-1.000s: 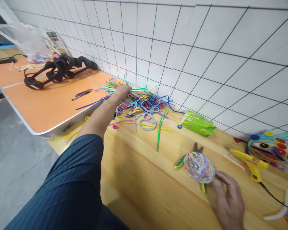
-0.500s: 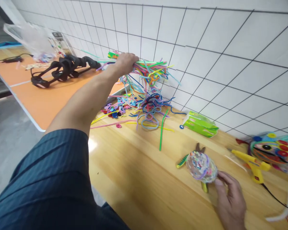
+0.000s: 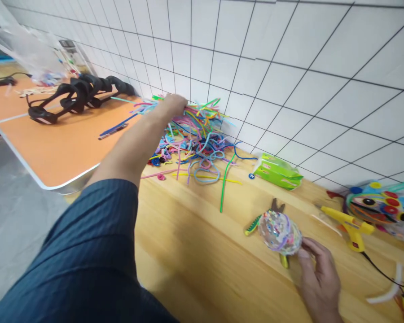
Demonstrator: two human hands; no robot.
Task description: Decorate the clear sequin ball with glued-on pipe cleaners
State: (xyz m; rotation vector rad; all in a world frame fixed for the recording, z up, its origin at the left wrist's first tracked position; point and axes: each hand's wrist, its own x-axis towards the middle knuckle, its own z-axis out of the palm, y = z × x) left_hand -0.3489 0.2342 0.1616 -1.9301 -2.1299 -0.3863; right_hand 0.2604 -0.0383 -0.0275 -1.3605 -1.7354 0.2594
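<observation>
My left hand (image 3: 175, 106) reaches far across the table, closed around a thick bunch of multicoloured pipe cleaners (image 3: 205, 116) beside the wall. Loose pipe cleaners, some looped like the light blue one (image 3: 207, 174), lie below it with a pile of small coloured buttons (image 3: 160, 152). At the near right, my right hand (image 3: 319, 269) pinches the edge of a clear rounded plastic piece (image 3: 280, 232), decorated with small colourful bits and a purple band. Green-and-yellow-handled pliers (image 3: 253, 225) lie partly hidden under that piece.
A yellow glue gun (image 3: 350, 228) with a black cord lies at the right, near a button-covered craft (image 3: 373, 202). A green tissue pack (image 3: 278, 171) rests by the wall. On the orange table (image 3: 63, 150) sits a black strapped device (image 3: 77, 96).
My left hand has lowered the pipe cleaner bunch towards the pile by the wall. A dark blue pen-like stick now shows on the orange table. The right hand keeps its hold.
</observation>
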